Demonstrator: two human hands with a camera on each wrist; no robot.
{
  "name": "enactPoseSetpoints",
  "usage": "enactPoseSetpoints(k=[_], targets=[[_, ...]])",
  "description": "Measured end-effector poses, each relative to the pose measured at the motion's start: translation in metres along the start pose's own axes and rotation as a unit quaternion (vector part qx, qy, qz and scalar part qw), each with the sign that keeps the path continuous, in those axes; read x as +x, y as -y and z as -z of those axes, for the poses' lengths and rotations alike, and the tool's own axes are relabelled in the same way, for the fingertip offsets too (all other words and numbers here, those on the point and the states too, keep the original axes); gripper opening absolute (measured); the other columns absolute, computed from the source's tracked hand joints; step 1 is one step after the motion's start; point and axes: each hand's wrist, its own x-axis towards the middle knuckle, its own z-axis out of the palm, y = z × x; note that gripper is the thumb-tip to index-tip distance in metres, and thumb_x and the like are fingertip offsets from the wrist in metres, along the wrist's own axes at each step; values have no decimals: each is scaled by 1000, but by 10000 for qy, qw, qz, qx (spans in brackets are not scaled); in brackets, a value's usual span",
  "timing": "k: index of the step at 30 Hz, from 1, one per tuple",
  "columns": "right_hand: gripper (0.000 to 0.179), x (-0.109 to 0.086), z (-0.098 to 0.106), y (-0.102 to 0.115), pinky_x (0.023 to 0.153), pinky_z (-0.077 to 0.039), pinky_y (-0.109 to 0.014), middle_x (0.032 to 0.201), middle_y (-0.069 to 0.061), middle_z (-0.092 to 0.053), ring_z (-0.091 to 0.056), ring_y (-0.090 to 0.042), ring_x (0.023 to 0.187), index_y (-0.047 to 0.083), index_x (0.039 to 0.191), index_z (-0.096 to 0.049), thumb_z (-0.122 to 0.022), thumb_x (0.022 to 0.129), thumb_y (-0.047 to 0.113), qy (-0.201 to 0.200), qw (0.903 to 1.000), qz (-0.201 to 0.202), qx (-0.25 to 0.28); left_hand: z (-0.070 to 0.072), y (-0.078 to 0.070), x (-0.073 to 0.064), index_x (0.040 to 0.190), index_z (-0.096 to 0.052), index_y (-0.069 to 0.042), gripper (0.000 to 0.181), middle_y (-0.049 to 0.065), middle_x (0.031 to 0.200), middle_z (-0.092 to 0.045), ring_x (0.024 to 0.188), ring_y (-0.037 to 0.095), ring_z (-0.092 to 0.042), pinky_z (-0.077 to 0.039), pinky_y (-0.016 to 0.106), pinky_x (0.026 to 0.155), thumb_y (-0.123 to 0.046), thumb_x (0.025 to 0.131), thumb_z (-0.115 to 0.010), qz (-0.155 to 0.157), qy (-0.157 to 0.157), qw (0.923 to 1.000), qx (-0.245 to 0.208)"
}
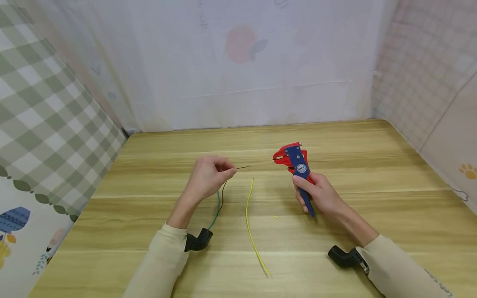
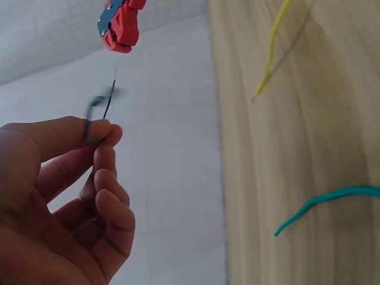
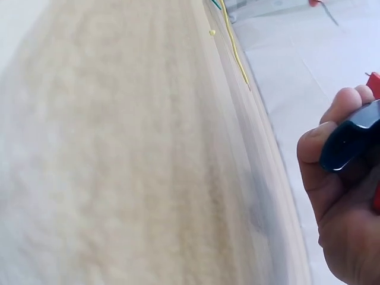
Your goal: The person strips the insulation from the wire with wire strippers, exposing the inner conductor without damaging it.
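Between thumb and fingertips, my left hand [image 1: 208, 177] pinches a thin black wire [image 1: 244, 167]. One end of it points right toward the tool; the rest hangs below the hand. My right hand [image 1: 321, 192] grips the blue handle of a red-and-blue wire stripper [image 1: 294, 158], its head up and facing left. A short dark bit [image 1: 273, 159] sticks out at the stripper's red mouth, apart from the held wire's tip. In the left wrist view, the wire's tip [image 2: 113, 89] stands just short of the stripper's red nose [image 2: 123, 35]. The right wrist view shows only part of the handle [image 3: 350, 142].
A yellow wire [image 1: 249, 223] lies lengthwise on the wooden table [image 1: 149, 256] between the arms. Near it is a tiny yellow scrap [image 1: 275, 217]. A green wire [image 1: 217, 209] lies by the left wrist. Covered walls stand behind and at both sides.
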Motion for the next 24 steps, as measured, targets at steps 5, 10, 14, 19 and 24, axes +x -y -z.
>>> enactPoseSetpoints(k=[5, 10, 14, 19, 24], targets=[[44, 4, 2, -2, 51, -56, -34, 67, -6, -60, -60, -22, 50, -12, 104, -48, -50, 113, 31, 13, 9982, -556, -228, -7, 10, 3, 98, -84, -7, 13, 4, 92, -81, 83, 16, -70, -55, 31, 75, -15, 94, -75, 338, 540, 9976, 281], [41, 5, 2, -4, 54, -57, -35, 70, -9, -61, -62, -22, 52, -9, 106, -49, -52, 112, 31, 64, 9954, -910, -305, -12, 18, 7, 93, -83, -8, 10, 3, 91, -79, 83, 16, -68, -55, 32, 77, -14, 94, -76, 609, 974, 9921, 500], [42, 6, 3, -5, 56, -59, -37, 69, -8, -62, -64, -22, 53, -10, 108, -49, -53, 112, 32, 60, 9950, -977, -204, -17, 25, 9, 92, -82, -8, 8, 3, 88, -77, 80, 15, -65, -53, 29, 74, -13, 92, -76, 679, 1259, 9866, 782], [42, 6, 4, -5, 57, -61, -37, 70, -7, -64, -66, -22, 55, -10, 111, -48, -53, 112, 32, 24, 9940, -1092, -21, -21, 31, 11, 94, -82, -9, 10, 3, 81, -72, 71, 13, -61, -49, 26, 66, -11, 88, -74, 683, 1387, 9826, 1032], [40, 6, 6, -6, 61, -63, -38, 74, -9, -66, -68, -21, 58, -10, 114, -48, -52, 112, 30, -15, 9935, -1134, 104, -24, 33, 12, 95, -78, -9, 8, 3, 77, -71, 67, 12, -60, -47, 25, 65, -10, 89, -74, 803, 1463, 9808, 1010]])
